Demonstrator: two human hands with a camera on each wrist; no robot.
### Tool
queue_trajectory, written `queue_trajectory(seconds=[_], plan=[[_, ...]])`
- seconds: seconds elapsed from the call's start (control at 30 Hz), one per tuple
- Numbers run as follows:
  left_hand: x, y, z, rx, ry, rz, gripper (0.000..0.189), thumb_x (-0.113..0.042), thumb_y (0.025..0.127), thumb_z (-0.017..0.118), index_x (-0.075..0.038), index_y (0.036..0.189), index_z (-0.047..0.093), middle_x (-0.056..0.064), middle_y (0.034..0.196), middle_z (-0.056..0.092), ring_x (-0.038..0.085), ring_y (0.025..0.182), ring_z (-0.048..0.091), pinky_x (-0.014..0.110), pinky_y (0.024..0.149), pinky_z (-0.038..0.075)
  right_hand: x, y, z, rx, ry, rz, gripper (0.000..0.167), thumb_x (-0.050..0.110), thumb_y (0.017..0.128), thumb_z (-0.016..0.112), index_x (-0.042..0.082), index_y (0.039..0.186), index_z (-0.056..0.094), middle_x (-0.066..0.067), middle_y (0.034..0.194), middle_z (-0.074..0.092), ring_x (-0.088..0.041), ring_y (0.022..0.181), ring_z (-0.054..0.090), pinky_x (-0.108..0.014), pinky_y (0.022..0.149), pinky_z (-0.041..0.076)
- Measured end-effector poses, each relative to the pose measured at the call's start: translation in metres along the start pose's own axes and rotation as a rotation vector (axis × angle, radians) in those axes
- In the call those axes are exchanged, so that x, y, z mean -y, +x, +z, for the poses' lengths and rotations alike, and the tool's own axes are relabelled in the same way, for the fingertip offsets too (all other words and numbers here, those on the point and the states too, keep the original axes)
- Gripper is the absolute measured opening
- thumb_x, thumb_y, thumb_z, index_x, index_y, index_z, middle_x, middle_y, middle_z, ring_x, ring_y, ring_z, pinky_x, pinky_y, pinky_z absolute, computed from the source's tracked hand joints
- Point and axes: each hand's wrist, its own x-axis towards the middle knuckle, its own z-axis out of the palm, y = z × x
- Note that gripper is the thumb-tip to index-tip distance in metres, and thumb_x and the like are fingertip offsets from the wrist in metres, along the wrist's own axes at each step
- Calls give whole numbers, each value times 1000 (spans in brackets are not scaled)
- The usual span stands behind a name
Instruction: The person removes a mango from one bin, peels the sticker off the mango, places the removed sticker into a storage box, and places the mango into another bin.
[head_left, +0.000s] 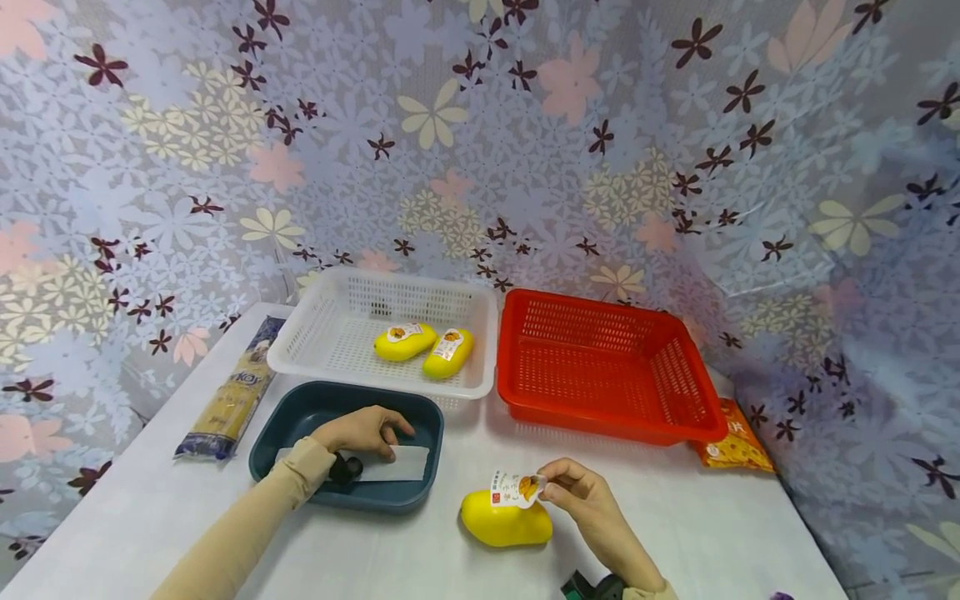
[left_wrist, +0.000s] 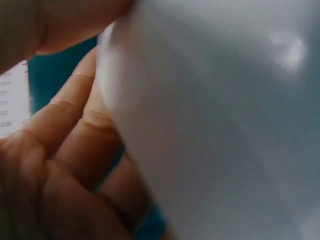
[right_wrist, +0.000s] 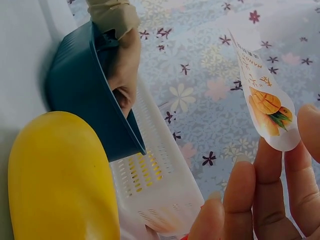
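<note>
My right hand (head_left: 592, 508) pinches one end of a mango sticker (head_left: 517, 489) between thumb and fingertips. It stands just above a yellow mango (head_left: 506, 521) on the table, overlapping its top in the head view. From the right wrist, the sticker (right_wrist: 270, 112) shows its printed fruit picture, and the mango (right_wrist: 62, 175) is at lower left. My left hand (head_left: 367, 432) is inside the dark teal basin (head_left: 262, 433) with a white paper strip (head_left: 397, 464). Close to the left wrist camera, a pale sheet (left_wrist: 215, 125) lies between the thumb and the fingers.
Two labelled mangoes (head_left: 406, 342) lie in a white basket (head_left: 330, 333) behind the basin. A red basket (head_left: 600, 367) stands to its right, partly covering an orange snack bag (head_left: 738, 442). On the left is a pack of noodles (head_left: 232, 396). Patterned cloth (head_left: 480, 167) hangs behind.
</note>
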Motion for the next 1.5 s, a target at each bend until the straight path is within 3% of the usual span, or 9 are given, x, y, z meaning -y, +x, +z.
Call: queue_trajectory(seconds=[0.1,0.37,0.57,0.77,1.0,1.23,1.37,1.5], plan=[[-3,-5,0,-42,28,-5,39,0,78,75,-4,116,67,1,78,65,12,70,54,24,67,45,1,0,-1,-9,-9,21,15,10,96,57,23,99,63,13,100,65,-5,91,60,-24,87,50],[-14,-28,-6,-207,30,80,38,-5,83,69,-7,121,64,2,82,61,14,68,52,24,60,43,1,0,-3,14,11,7,14,10,96,56,22,99,63,12,100,65,-4,91,60,-24,88,50],[-27,-44,-7,-303,-31,161,39,-6,85,68,-7,123,62,4,86,63,12,61,48,20,54,38,0,-1,-4,4,18,-12,16,9,96,57,22,99,64,12,100,66,-5,92,60,-22,87,50],[-50,-52,8,-380,-152,187,37,-8,87,68,-10,123,63,7,92,64,9,56,47,18,54,38,1,-1,-1,17,16,-23,15,9,95,58,22,99,64,12,98,66,-3,90,60,-23,87,49],[-84,-48,31,-468,-240,236,33,-7,86,67,-12,119,66,9,94,65,8,52,45,18,53,37,5,3,4,-55,-33,-32,10,10,94,60,19,98,63,11,97,65,-5,91,60,-22,87,50],[-100,-33,46,-484,-289,268,29,-10,88,69,-13,116,68,10,94,65,6,47,37,17,50,34,20,21,15,-45,-68,-253,7,3,92,62,9,95,62,14,93,64,-3,87,63,-20,82,53],[-103,-28,55,-464,-313,267,26,-14,88,71,-14,114,69,9,93,68,11,48,50,19,53,45,28,28,24,-60,-122,-348,6,2,91,64,-1,95,60,14,92,63,-2,85,62,-20,79,53],[-107,-23,63,-429,-302,289,23,-18,88,71,-13,110,71,9,94,72,14,62,62,21,62,53,33,28,29,-99,-220,-392,7,2,89,65,-3,94,63,5,90,67,-4,82,63,-23,77,54]])
